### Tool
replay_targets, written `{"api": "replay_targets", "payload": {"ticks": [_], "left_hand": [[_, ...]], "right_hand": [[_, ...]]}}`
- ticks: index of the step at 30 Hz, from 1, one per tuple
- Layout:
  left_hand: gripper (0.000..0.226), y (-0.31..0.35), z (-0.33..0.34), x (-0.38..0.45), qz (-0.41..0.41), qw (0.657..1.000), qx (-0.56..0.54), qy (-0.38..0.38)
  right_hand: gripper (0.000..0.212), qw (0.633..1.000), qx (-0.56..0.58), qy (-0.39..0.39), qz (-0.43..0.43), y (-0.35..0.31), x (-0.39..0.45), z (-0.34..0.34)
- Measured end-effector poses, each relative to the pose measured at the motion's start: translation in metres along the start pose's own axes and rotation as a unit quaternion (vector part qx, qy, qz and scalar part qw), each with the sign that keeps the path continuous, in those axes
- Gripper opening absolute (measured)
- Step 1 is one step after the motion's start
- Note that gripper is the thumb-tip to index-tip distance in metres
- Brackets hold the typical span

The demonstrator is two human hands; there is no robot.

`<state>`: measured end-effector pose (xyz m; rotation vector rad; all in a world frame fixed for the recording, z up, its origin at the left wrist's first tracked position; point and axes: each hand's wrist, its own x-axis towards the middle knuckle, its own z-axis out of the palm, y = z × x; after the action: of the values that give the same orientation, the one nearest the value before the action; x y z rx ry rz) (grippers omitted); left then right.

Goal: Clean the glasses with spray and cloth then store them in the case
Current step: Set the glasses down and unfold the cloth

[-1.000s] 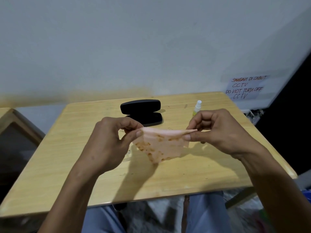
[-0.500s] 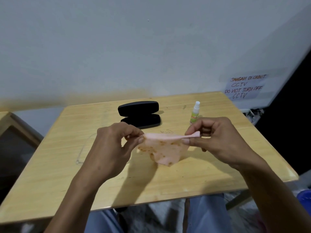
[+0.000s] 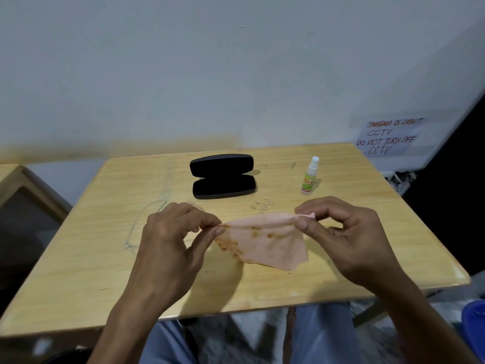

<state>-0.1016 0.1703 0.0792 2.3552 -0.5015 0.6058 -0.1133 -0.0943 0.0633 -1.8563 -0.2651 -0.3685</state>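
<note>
Head view: both hands, left hand [image 3: 170, 232] and right hand [image 3: 349, 232], pinching floppy, featherlight cloth [image 3: 265, 245] by top corners, best grip there.

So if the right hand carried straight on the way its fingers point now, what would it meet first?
The right hand points leftward along the stretched cloth it pinches, so beyond that cloth it would most likely meet the left hand pinching the opposite corner. Depth is hard to judge, but the two look level.
</note>
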Motion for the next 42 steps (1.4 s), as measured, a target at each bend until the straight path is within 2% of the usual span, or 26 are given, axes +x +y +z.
{"api": "replay_targets", "payload": {"ticks": [7, 12, 15, 18, 22, 26, 29, 31, 33, 34, 36, 40, 42], "left_hand": [[0.007, -0.004, 0.004, 0.011, -0.042, 0.999, -0.005, -0.014], [0.009, -0.009, 0.020, 0.035, -0.075, 0.997, 0.025, -0.016], [0.010, -0.010, 0.027, 0.059, -0.072, 0.997, 0.038, -0.010], [0.010, -0.006, 0.025, 0.080, -0.056, 0.997, 0.045, 0.030], [0.008, -0.001, 0.018, 0.081, -0.003, 0.993, 0.087, 0.074], [0.006, 0.001, 0.033, 0.037, 0.032, 0.988, 0.140, 0.053], [0.010, -0.007, 0.060, -0.008, 0.039, 0.980, 0.193, -0.023], [0.003, -0.014, 0.075, -0.034, 0.037, 0.973, 0.209, -0.085], [0.015, -0.018, 0.083, -0.051, 0.013, 0.970, 0.202, -0.131], [0.016, -0.019, 0.084, -0.055, 0.002, 0.971, 0.192, -0.139], [0.005, -0.019, 0.083, -0.060, -0.011, 0.977, 0.168, -0.133], [0.032, -0.020, 0.081, -0.060, -0.028, 0.980, 0.147, -0.130], [0.035, -0.021, 0.081, -0.062, -0.029, 0.979, 0.144, -0.142]], "right_hand": [[0.008, 1.000, 0.003, -0.002, 0.030, 0.002, 0.015, -0.002], [0.008, 0.997, -0.066, 0.000, 0.044, 0.022, 0.045, -0.004], [0.003, 0.996, -0.071, 0.048, 0.026, 0.023, 0.064, -0.006], [0.005, 0.994, -0.030, 0.103, 0.002, 0.011, 0.081, -0.011], [0.006, 0.989, -0.039, 0.141, -0.024, 0.002, 0.080, -0.015], [0.011, 0.979, -0.179, 0.090, -0.047, 0.028, 0.034, -0.015], [0.009, 0.974, -0.225, 0.034, -0.015, 0.060, -0.005, -0.017], [0.008, 0.964, -0.267, -0.013, -0.006, 0.079, -0.025, -0.015], [0.011, 0.954, -0.294, -0.047, 0.013, 0.090, -0.038, -0.013], [0.011, 0.951, -0.305, -0.052, 0.016, 0.092, -0.041, -0.012], [0.010, 0.946, -0.320, -0.049, 0.011, 0.093, -0.044, -0.013], [0.012, 0.944, -0.329, -0.037, -0.008, 0.091, -0.048, -0.014], [0.015, 0.943, -0.330, -0.037, -0.005, 0.091, -0.051, -0.014]]}}
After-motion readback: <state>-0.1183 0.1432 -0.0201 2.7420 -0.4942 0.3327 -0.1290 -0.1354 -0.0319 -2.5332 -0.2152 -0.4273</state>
